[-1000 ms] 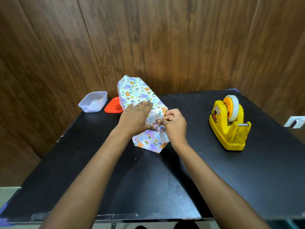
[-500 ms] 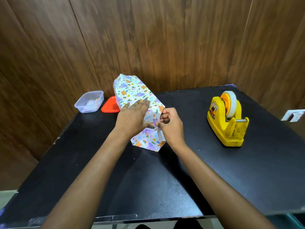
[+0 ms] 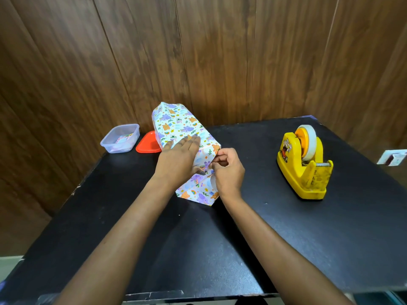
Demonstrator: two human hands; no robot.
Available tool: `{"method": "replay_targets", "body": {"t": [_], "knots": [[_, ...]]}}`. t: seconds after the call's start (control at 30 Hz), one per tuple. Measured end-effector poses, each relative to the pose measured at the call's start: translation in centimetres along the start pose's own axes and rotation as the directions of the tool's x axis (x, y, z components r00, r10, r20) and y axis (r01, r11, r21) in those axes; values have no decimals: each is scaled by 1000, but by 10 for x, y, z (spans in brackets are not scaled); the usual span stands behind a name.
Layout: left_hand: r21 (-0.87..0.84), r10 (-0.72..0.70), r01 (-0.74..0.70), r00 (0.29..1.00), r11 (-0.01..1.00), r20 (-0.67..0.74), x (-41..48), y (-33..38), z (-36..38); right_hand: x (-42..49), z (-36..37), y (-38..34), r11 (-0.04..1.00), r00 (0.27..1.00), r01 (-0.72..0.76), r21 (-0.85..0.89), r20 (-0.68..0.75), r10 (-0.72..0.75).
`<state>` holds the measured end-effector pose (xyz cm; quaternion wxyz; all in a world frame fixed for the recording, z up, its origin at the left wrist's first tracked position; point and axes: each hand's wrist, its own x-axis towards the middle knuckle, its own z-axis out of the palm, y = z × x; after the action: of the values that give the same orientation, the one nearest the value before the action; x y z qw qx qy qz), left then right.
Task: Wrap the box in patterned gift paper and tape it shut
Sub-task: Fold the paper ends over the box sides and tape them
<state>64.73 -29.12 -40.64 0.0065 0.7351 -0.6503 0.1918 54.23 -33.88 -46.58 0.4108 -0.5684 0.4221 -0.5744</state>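
Far to the left of the left hand, near the back edge of the black surface (image 3: 198, 249), sits a clear plastic container (image 3: 120, 138) with some small patterned scraps inside. A red lid (image 3: 148, 143) lies flat just beside it, partly hidden behind the box.

The box (image 3: 180, 126) lies on the surface under both hands, its far end angled away toward the wooden wall (image 3: 220, 62), covered in gift paper (image 3: 199, 192) printed with purple, orange and blue figures on white. The left hand (image 3: 178, 161) rests flat on top of the box, fingers straight and together, pressing the paper down. Just right of it, the right hand (image 3: 229, 170) has its fingers curled and pinches a fold of the gift paper at the box's near right side; a curl of the paper's white underside shows below the thumb.

Well to the right of the right hand stands a yellow tape dispenser (image 3: 304, 172) carrying a tape roll (image 3: 309, 137), apart from both hands.
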Motion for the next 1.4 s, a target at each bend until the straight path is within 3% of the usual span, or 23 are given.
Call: {"method": "replay_targets", "body": {"t": [0.27, 0.43, 0.57, 0.73, 0.77, 0.87, 1.07, 1.27, 1.33, 1.4], "knots": [[36, -34, 36, 999, 999, -33, -2, 3, 4, 0, -2, -8, 960, 982, -181, 214, -5, 186], [52, -37, 39, 998, 998, -41, -2, 4, 5, 2, -15, -12, 964, 977, -214, 157, 51, 209], [47, -37, 39, 998, 998, -45, -3, 4, 4, 13, -31, -21, 991, 987, -136, -21, 87, 137], [42, -25, 27, 999, 999, -39, -3, 6, 2, 25, -39, -33, 971, 969, 83, -225, 248, -26], [40, -24, 26, 999, 999, -43, -3, 5, 2, 29, -39, -37, 973, 950, 77, -217, 312, -5], [22, -6, 7, 999, 1000, -46, -3, 5, 1, 32, -35, -42, 986, 849, -154, -70, 501, 169], [-26, 108, -110, 991, 994, -74, -8, -3, 2, 18, -37, -42, 992, 926, -116, -47, 356, 126], [-75, 107, -111, 992, 991, -63, -3, -8, 5, 17, -40, -55, 981, 915, -157, -113, 358, 188], [-74, 110, -115, 992, 991, -68, -1, -10, 5, 24, -54, -61, 979, 960, -71, -192, 255, 120], [-72, 113, -117, 991, 990, -65, -1, -10, 6, 33, -78, -64, 914, 990, 84, -398, 136, -32]]}}
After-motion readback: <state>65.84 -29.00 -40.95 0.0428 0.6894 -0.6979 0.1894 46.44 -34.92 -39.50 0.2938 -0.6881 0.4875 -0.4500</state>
